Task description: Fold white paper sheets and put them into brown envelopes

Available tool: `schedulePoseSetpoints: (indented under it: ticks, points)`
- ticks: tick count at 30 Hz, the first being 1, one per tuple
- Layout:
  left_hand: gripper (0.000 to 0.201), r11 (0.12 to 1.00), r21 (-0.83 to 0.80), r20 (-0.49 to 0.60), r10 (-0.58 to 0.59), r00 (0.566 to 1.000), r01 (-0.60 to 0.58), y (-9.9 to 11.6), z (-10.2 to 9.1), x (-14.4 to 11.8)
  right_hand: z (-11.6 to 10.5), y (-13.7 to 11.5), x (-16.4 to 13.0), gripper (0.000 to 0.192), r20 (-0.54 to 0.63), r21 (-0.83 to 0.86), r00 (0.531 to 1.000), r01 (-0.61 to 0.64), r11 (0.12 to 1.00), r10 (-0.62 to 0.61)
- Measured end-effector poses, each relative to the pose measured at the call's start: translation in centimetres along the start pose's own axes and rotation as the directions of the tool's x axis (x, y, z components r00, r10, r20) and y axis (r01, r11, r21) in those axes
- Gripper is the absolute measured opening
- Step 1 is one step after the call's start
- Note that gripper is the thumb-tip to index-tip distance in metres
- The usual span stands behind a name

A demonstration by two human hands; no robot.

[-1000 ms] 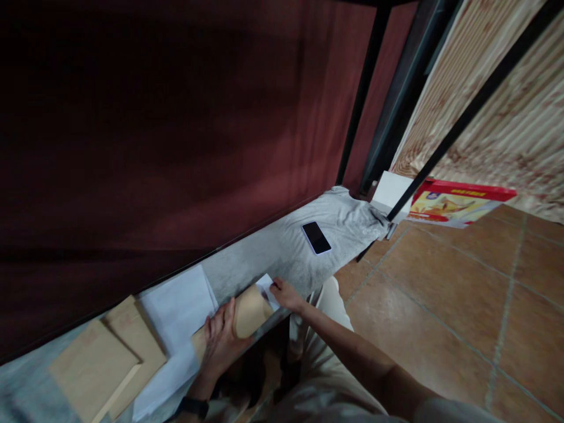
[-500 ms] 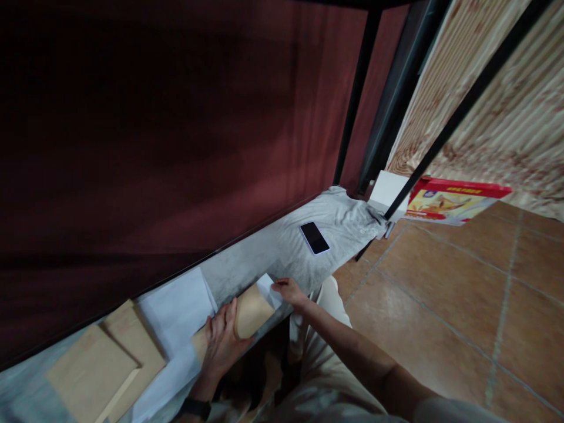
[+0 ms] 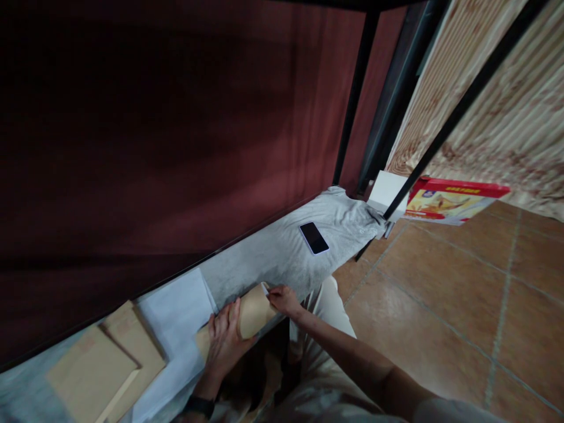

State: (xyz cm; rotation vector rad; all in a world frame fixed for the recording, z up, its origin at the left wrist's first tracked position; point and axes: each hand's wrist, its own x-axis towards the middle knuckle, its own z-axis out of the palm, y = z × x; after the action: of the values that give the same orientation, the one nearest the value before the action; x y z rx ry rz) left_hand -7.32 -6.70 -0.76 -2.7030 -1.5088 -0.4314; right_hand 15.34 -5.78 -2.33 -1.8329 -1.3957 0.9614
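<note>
1. A dark red backing (image 3: 189,135) (cloth or panel, I cannot tell which) fills the upper left.
2. Brown floor tiles (image 3: 432,305) with pale joints spread across the lower right.
3. Ribbed, red-blotched cream material (image 3: 493,100) rises above the tiles, crossed by a slanting black bar (image 3: 458,117).
4. A narrow ledge runs along the backing under a grey cloth (image 3: 255,252), wrinkled at its far end.
5. A red-and-yellow printed box (image 3: 453,202) sits beyond that end.
6. White paper sheets (image 3: 171,323) lie overlapped on the cloth, left of the hands.
7. Two kraft envelopes (image 3: 94,373), one partly over the other, lie at the far left, overlapping the sheets.
8. A third kraft envelope (image 3: 254,314) is under the hands at the ledge's near edge, its bulging mouth toward the right hand.
9. The left hand (image 3: 225,335) is clamped over that envelope, fingers across its top, thumb by the near edge.
10. The right hand (image 3: 284,299) has its fingers at the mouth; whether they pinch anything, I cannot tell.
11. A dark-screened smartphone (image 3: 314,238) lies face up on the cloth.
12. A white paper edge (image 3: 264,288) shows in the mouth.
</note>
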Motion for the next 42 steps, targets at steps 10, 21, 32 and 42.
schedulePoseSetpoints:
  ticks: [10, 21, 32, 42]
  points:
    - [0.099, 1.0, -0.012, -0.003, 0.019, 1.0, -0.019, 0.2, -0.1, 0.2, -0.5, -0.1, 0.4, 0.011, -0.037, -0.029, 0.999, 0.009, 1.0, -0.01]
    - [0.099, 0.999, -0.034, -0.013, 0.011, 1.0, -0.012, 0.0, 0.3, 0.1, 0.0, 0.1, 0.3, 0.011, -0.032, 0.177, 0.999, -0.017, 0.984, 0.023]
    - [0.097, 0.999, -0.015, -0.012, 0.036, 0.999, -0.036, 0.2, 0.3, 0.2, -0.5, 0.1, -0.2, 0.012, -0.072, 0.281, 0.992, -0.079, 0.957, 0.103]
    - [0.097, 0.999, -0.02, -0.01, 0.043, 0.999, -0.043, 0.3, 0.5, 0.3, -0.4, 0.4, -0.4, 0.017, -0.084, 0.374, 0.981, -0.132, 0.918, 0.176]
